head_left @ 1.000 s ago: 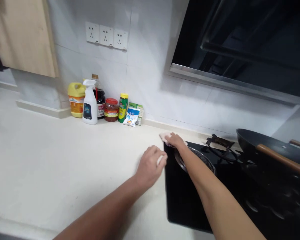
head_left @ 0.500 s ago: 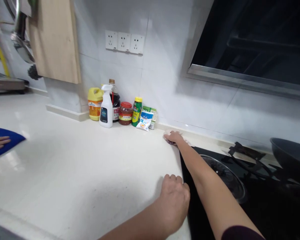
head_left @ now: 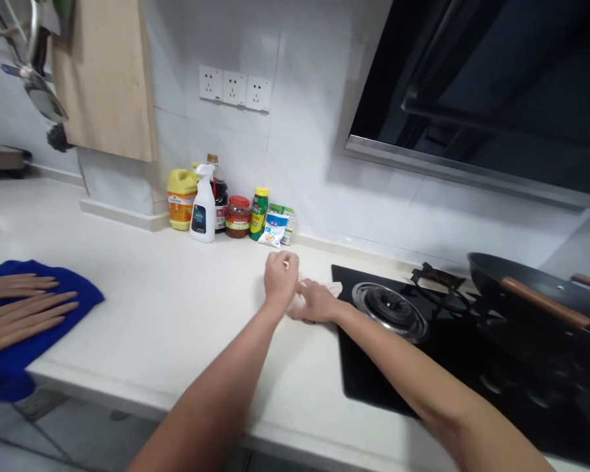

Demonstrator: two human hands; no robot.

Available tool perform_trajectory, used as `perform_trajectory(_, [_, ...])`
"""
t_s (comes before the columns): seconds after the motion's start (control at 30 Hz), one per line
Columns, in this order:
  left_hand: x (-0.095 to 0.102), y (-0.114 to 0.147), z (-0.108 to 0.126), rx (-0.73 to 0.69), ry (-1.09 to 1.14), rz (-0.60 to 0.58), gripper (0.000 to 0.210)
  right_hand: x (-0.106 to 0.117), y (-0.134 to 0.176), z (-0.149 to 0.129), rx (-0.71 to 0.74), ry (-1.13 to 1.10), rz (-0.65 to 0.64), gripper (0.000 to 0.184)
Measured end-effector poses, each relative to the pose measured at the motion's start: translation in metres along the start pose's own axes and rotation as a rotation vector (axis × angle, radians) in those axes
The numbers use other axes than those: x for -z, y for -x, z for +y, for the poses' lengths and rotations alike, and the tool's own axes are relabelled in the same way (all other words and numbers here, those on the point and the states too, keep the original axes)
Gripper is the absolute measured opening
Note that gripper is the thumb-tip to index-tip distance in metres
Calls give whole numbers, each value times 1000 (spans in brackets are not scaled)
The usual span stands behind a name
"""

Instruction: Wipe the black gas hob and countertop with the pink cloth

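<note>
My right hand [head_left: 317, 303] presses a crumpled pale cloth [head_left: 335, 288] onto the white countertop [head_left: 177, 308], its fingers curled over it, just left of the black stove. Beside it, almost touching, my left hand [head_left: 281, 278] is closed in a loose fist above the counter. Whatever it may hold is hidden inside the curled fingers. The cloth is mostly covered by my right hand, with one end sticking out toward the burner [head_left: 391, 308].
Against the wall stand a yellow jug [head_left: 181, 200], a white spray bottle [head_left: 204, 206], a red-lidded jar [head_left: 238, 216], a green bottle [head_left: 258, 213] and a salt packet [head_left: 275, 229]. A wok [head_left: 535, 282] sits right. Another person's hands [head_left: 27, 314] lie on a blue cloth [head_left: 78, 282].
My right hand has drawn the cloth from the back by the wall toward me and left. My left fist has moved forward beside it. The other person's hands and blue cloth show farther in.
</note>
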State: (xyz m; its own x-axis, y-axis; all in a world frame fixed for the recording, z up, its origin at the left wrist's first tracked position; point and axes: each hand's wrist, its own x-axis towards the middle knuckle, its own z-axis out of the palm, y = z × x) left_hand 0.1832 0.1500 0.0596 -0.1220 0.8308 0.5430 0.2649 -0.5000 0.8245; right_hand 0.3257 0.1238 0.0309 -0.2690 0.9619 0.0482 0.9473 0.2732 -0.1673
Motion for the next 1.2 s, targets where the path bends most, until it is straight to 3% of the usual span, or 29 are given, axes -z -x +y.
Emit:
perform_trajectory(0.1, [4,-11,-10,82,35,18,22,-5,69,-27,117,-43,2,75])
perform_trajectory(0.23, [0,-1,-13,79,15,-37,23,-16,138,-64,212,-78,123,45])
perform_trajectory(0.43, [-4,26,-11,12,-56,-138,22,-25,185,-104,162,-103,244,29])
perform_trajectory(0.6, [3,21,-18,33,-93,-167,24,-12,214,-109,-8,-333,251,21])
perform_trajectory(0.73, [2,17,-24,40,-91,-221,24,8,224,-87,-157,-843,269,33])
perform_trajectory(0.8, [-2,19,-25,31,-98,-263,23,19,222,-63,-192,-1081,241,43])
perform_trajectory(0.87, [-6,22,-25,20,-110,-304,23,28,220,-29,-271,-1161,229,46])
perform_trajectory(0.97, [-9,25,-24,9,-129,-353,22,38,226,31,-434,-846,388,37])
perform_trajectory(1.07, [-11,25,-23,-1,-134,-382,23,50,242,75,-535,-518,490,40])
perform_trajectory(1.13, [-12,26,-22,-9,-133,-395,23,57,252,80,-543,-414,573,42])
perform_trajectory(1.2, [-13,28,-21,-17,-132,-407,24,58,256,65,-441,-349,576,47])
